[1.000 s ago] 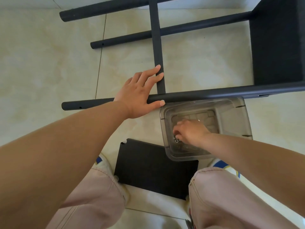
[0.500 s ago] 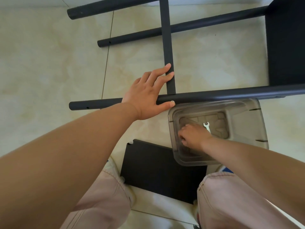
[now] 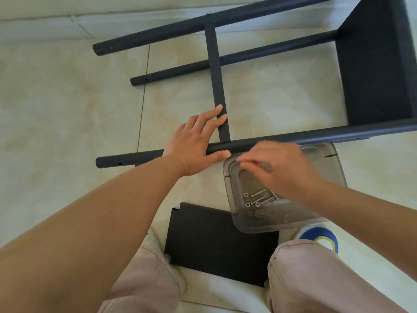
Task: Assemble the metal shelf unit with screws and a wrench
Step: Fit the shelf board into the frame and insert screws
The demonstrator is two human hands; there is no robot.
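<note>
Black tube [image 3: 293, 137] steadied by flat-spread left hand [image 3: 194, 143]; right hand [image 3: 277, 170], grip blurred, nears the bolt [image 3: 226, 151] at its 9 o'clock, needing wrench-tightening next.

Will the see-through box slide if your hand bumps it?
Probably. The clear plastic box looks thin and light, holding only a few screws, and it sits on smooth floor tile. A bump would likely slide it and rattle the screws.

Motion blur smears the right hand [image 3: 279, 168], hiding what its fingers hold; shelf frame [image 3: 372, 64] runs off right edge.
</note>
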